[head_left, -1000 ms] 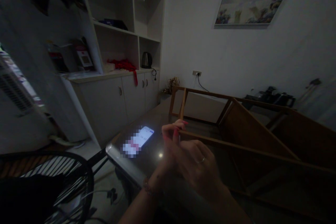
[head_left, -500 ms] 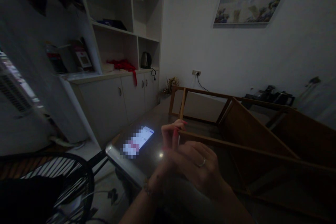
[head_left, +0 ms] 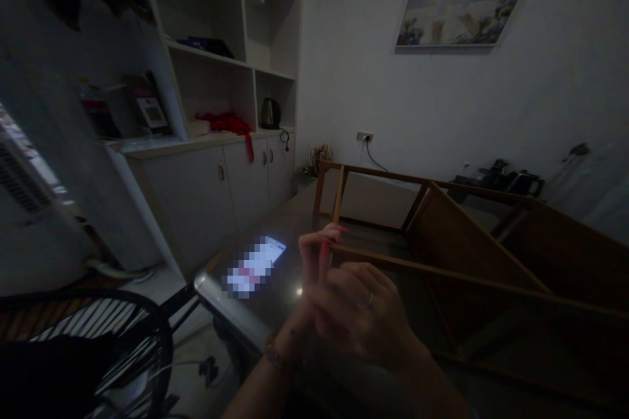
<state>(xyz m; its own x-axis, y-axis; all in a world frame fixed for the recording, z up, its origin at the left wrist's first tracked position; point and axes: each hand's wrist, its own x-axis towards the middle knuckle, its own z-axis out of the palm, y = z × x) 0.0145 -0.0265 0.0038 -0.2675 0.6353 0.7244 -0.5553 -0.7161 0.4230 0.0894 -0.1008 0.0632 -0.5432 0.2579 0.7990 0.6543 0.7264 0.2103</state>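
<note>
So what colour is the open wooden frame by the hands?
The open wooden frame is brown, best seen in the head view.

Red cloth [head_left: 227,123] spills over the edge of the white cabinet [head_left: 189,200], a kettle [head_left: 270,114] stands just right of it, and high on the wall [head_left: 344,46] hangs a picture [head_left: 464,6]!

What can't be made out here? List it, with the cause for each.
All in the head view:
Left hand: partly hidden behind the right hand.
Whether the right hand holds anything: too dark and blurred.
Phone: screen mostly covered by blocks.
Wooden frame: right end cut off by the right edge.
Wall picture: top cut off by the top edge.
</note>
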